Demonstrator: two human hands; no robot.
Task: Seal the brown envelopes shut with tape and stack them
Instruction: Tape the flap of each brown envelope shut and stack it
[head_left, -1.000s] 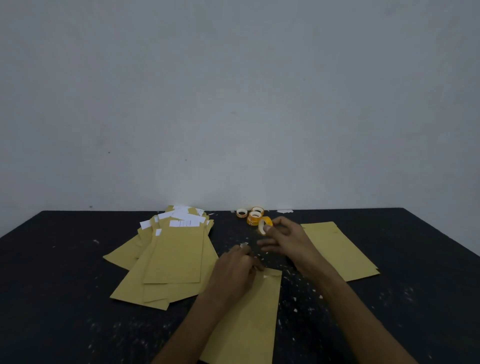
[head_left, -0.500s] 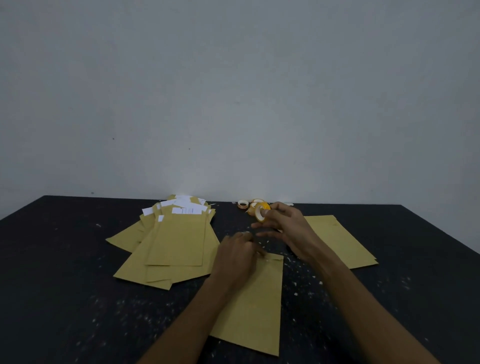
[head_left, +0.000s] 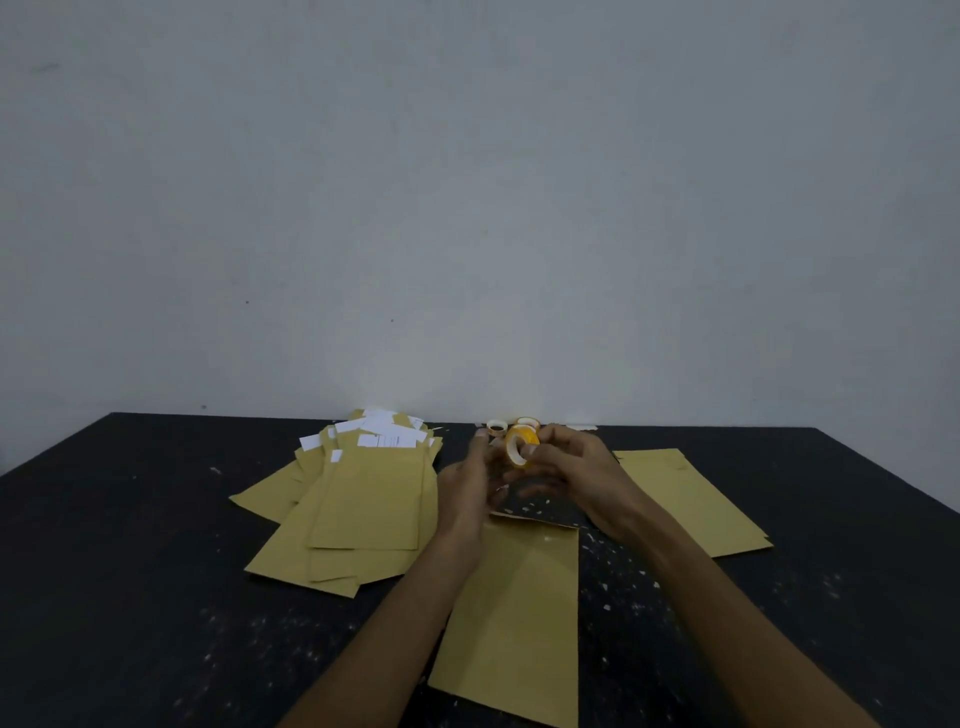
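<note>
One brown envelope (head_left: 514, 618) lies flat in front of me on the black table (head_left: 130, 597). Above its far end, my right hand (head_left: 576, 473) grips a small yellow tape roll (head_left: 520, 446) lifted off the table. Close beside the roll on the left is my left hand (head_left: 470, 486), fingers raised towards the roll; the blur hides whether it pinches a tape end. A loose heap of brown envelopes (head_left: 358, 499) with white papers sticking out of their tops lies to the left. A flat stack of brown envelopes (head_left: 685, 499) lies to the right.
Spare small tape rolls (head_left: 497, 427) stand at the table's far edge by the grey wall (head_left: 467, 208). White paper flecks (head_left: 618, 577) are scattered over the table around the near envelope.
My left hand has lifted off the near envelope's top and risen to the tape roll. My right hand has raised the roll slightly and brought it in front of me.
</note>
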